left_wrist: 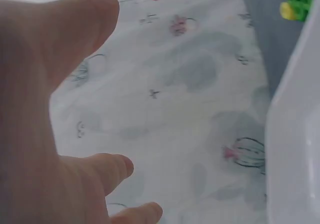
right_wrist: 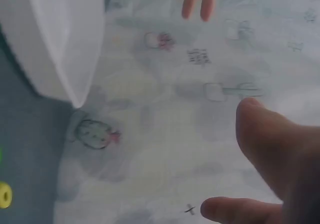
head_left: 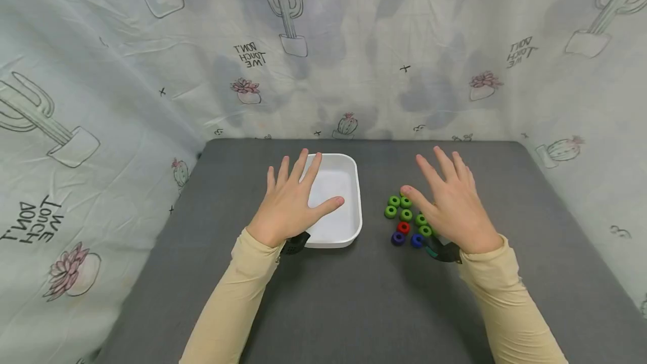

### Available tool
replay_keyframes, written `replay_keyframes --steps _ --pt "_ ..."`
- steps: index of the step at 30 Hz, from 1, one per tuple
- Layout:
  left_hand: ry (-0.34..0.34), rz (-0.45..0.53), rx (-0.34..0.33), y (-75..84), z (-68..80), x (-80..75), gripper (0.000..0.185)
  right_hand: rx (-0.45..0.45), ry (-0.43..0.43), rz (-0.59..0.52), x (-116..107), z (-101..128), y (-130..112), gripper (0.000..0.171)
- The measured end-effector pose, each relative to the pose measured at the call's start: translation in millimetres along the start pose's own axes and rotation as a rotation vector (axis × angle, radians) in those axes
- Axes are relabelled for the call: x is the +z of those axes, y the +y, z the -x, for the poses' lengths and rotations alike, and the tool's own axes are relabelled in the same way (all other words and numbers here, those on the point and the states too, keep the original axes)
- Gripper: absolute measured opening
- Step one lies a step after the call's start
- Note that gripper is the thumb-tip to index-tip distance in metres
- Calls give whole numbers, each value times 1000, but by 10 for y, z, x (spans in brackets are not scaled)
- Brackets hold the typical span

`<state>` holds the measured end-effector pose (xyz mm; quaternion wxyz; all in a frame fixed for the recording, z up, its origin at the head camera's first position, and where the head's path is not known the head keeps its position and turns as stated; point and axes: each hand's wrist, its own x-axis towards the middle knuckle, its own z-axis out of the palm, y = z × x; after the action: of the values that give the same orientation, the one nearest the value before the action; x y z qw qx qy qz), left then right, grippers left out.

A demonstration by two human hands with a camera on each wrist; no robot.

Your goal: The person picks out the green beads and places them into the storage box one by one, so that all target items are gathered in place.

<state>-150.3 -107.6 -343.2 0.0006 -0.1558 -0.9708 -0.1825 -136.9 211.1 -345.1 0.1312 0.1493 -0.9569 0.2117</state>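
Observation:
My left hand hovers flat with fingers spread over the left part of a white rectangular tray, holding nothing. My right hand is spread flat too, just right of and partly over a cluster of small rings on the grey table: several green rings, one red ring and two blue rings. In the left wrist view my palm fills the left side, the tray wall the right. The right wrist view shows my thumb and the tray.
A cactus-print cloth walls in the table at the back and both sides. Both arms wear beige sleeves with dark wrist straps. A yellow-green ring shows at the right wrist view's edge.

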Motion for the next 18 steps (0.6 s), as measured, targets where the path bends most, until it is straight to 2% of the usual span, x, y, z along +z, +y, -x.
replay_keyframes --steps 8,18 --pt "-48 4 -45 -266 88 227 100 -1 -34 20 53 105 129 71" --pt "-22 19 -37 -512 192 491 102 -13 -54 8 116 217 249 66"
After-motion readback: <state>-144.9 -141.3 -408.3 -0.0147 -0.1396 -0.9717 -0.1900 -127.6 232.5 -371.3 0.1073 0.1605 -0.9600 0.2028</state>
